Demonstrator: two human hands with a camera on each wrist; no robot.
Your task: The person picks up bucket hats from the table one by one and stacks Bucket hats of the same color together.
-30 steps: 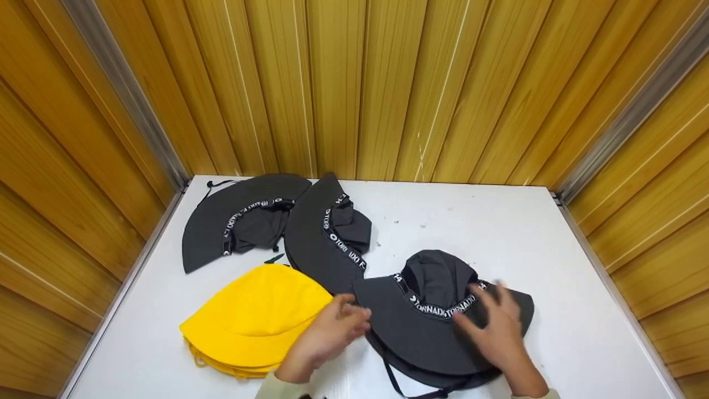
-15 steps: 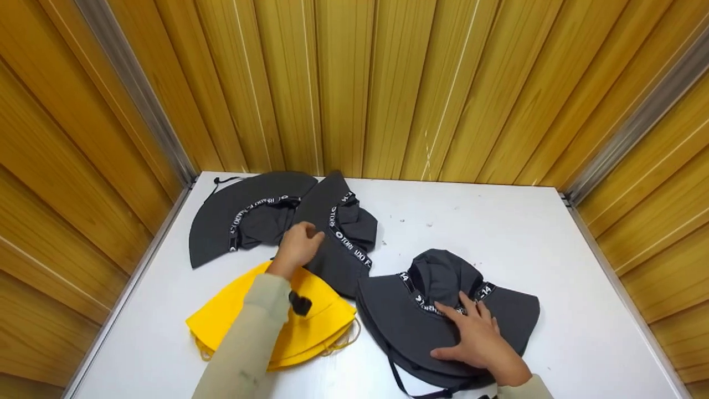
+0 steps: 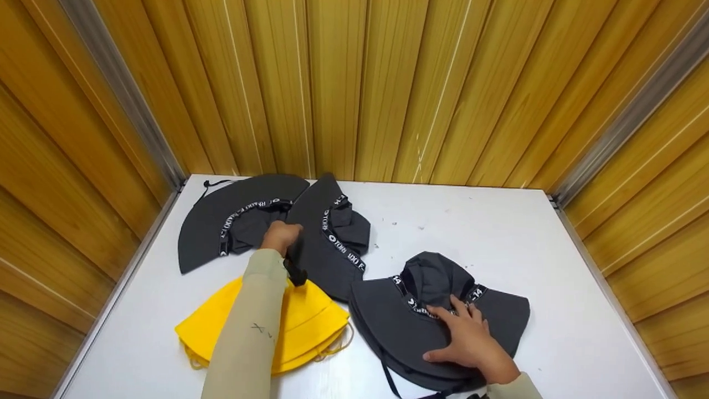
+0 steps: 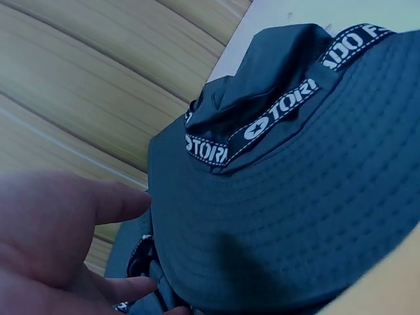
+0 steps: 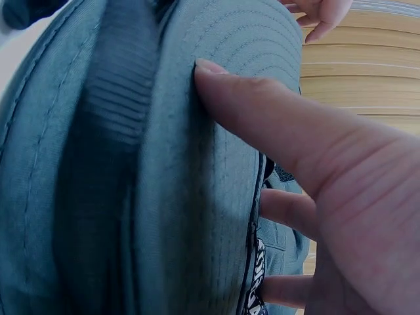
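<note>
My left hand reaches over the yellow hats to the near-side brim edge of the middle dark bucket hat. In the left wrist view its thumb and fingers lie apart, right at that brim's edge. Another dark hat lies folded at the far left, partly under the middle one. My right hand rests spread on the front-right stack of dark hats. In the right wrist view, its thumb lies on the brim and its fingers reach the lettered band.
All the hats lie on a white table enclosed by wood-patterned panels. A black strap trails from the right stack. Yellow cords stick out from under the yellow hats.
My left hand has moved from between the yellow hats and right stack, forward and left to the middle hat's edge. My right hand has settled onto the right stack. The hats stay put.
</note>
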